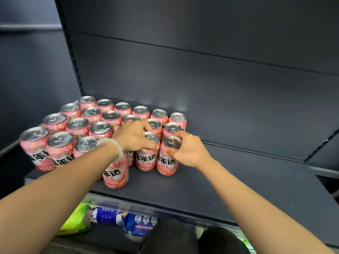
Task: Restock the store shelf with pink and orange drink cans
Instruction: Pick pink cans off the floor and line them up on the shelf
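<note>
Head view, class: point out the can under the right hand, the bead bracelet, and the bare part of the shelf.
Can under the right hand [166, 162]: head view, on its pink label.
Bead bracelet [117, 145]: head view, on the beads across the left wrist.
Shelf [238, 180]: head view, on its bare dark surface.

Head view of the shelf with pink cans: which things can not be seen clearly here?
- Pink can under the left hand: its top hidden by the fingers.
- Right hand grip: fingertips hidden behind the silver-topped pink can.
- Blue and white packages below: partly covered by the dark shelf edge; print blurred.
</note>
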A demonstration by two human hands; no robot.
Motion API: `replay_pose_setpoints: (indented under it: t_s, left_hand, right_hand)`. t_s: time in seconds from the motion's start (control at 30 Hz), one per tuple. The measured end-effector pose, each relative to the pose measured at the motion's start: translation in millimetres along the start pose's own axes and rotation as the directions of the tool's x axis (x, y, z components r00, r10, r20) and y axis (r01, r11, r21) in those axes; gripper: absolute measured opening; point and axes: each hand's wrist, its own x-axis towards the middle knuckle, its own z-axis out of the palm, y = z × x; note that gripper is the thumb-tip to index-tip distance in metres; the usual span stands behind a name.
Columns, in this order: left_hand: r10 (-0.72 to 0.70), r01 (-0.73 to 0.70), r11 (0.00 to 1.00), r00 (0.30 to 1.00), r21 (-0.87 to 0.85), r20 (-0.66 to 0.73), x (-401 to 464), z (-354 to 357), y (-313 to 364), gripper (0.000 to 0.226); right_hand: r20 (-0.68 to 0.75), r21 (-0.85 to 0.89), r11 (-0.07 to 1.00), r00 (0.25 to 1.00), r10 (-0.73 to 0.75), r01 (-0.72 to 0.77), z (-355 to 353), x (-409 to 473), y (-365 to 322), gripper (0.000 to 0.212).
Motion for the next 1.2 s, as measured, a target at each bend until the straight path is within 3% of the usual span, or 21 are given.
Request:
replay_pose_setpoints:
  t_s: [0.2,0.37,0.53,0.87,1.2]
  left_hand:
    - [0.034,-0.031,0.982,0.999,0.188,-0.017,-6,-8,3,0.059]
    - [0.028,-0.033,0.925,0.999,0.379,0.018,-18,-7,18,0.063]
    - [0.279,-0.218,0.827,0.96,0.518,-0.04,-41,7,49,0.052]
    - [0.592,-0.564,0.717,0.803,0.41,0.071,-103,85,145,0.043]
    - [0.805,-0.836,0.506,0.546,0.212,0.232,-183,193,271,0.041]
  right_hand:
    - [-0.013,-0.028,0.997,0.998,-0.065,0.065,6,4,-2,0.042]
    - [0.028,-0.086,0.992,0.996,-0.085,0.087,4,-9,-3,0.059]
    - [-0.039,-0.297,0.949,0.992,-0.12,0.103,-21,-46,13,0.048]
    - [-0.251,-0.433,0.882,0.965,0.081,-0.187,-91,-164,113,0.043]
    - [-0.462,-0.344,0.775,0.814,0.352,-0.531,-142,-320,216,0.04]
